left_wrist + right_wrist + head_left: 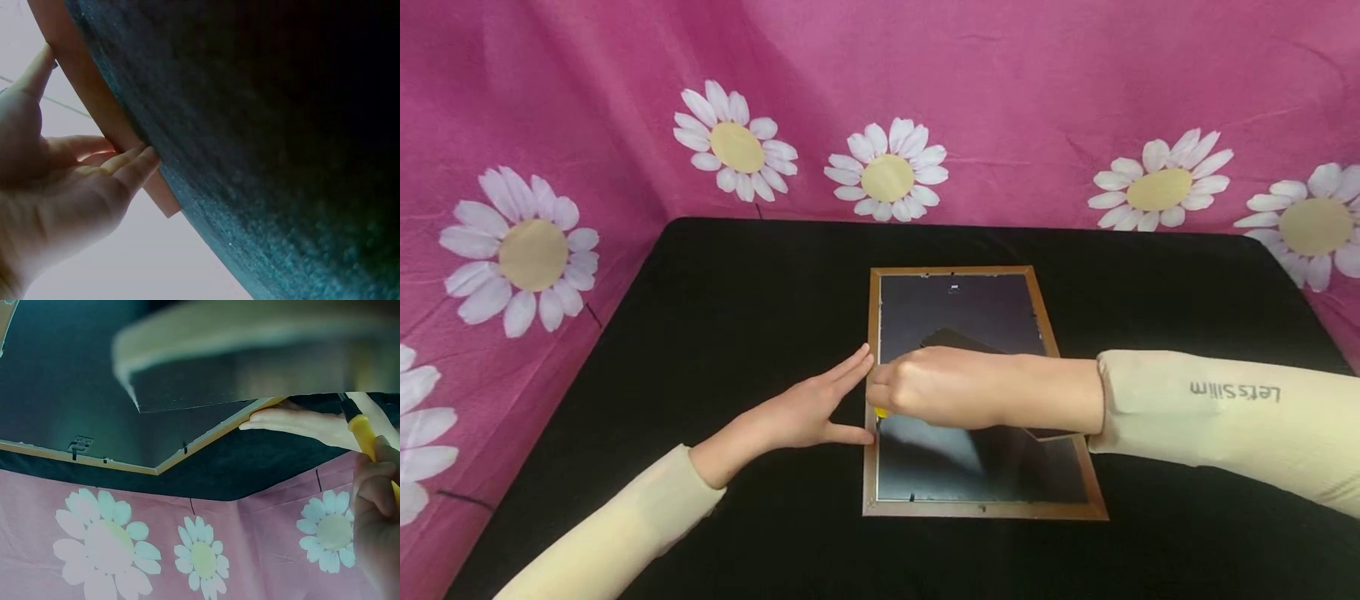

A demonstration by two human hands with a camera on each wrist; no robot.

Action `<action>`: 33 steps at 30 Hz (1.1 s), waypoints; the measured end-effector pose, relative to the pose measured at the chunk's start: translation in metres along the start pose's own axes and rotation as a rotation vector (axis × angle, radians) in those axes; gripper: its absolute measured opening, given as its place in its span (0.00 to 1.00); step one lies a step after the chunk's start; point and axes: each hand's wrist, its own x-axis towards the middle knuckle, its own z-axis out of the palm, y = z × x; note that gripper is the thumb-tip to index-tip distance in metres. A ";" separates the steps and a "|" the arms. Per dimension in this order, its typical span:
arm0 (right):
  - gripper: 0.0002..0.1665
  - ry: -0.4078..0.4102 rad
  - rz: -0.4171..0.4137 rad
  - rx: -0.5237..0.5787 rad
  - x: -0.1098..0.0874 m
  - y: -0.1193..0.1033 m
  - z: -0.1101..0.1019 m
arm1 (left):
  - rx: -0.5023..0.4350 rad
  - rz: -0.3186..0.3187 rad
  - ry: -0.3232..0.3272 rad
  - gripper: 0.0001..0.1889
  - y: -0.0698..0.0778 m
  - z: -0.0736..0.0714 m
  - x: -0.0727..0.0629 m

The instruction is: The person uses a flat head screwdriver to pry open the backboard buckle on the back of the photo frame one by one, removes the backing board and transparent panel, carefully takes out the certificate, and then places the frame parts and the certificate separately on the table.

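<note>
A wooden picture frame [985, 510] lies on the table with its dark backing board [925, 479] facing up. Small dark tabs [185, 448] stick out along the frame's inner edge. My right hand [940, 387] reaches across the board to the left rail and grips a yellow-handled screwdriver [362, 432]; its tip is hidden. Straight fingers of my left hand [805, 412] touch the outside of that same rail, thumb and fingers spread apart. Partly under my right forearm, a dark stand flap [958, 338] rises from the backing; it looms blurred in the right wrist view.
The frame sits on a black-covered table [737, 292]. A pink cloth [1000, 83] with large white daisies hangs behind and to the sides. A small hanging hook [81, 445] shows near one end of the backing.
</note>
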 end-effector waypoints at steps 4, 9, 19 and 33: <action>0.19 0.021 -0.004 0.031 -0.001 0.000 0.003 | -0.005 -0.001 -0.001 0.52 0.000 -0.001 -0.001; 0.19 0.119 -0.001 0.041 -0.009 0.001 0.012 | -0.020 -0.010 -0.002 0.52 0.000 -0.001 -0.002; 0.24 0.301 0.080 0.125 -0.039 -0.001 0.039 | -0.033 -0.053 0.007 0.53 0.001 0.001 -0.002; 0.24 0.429 0.143 0.198 -0.060 0.000 0.067 | -0.058 -0.079 0.010 0.54 0.001 0.002 -0.002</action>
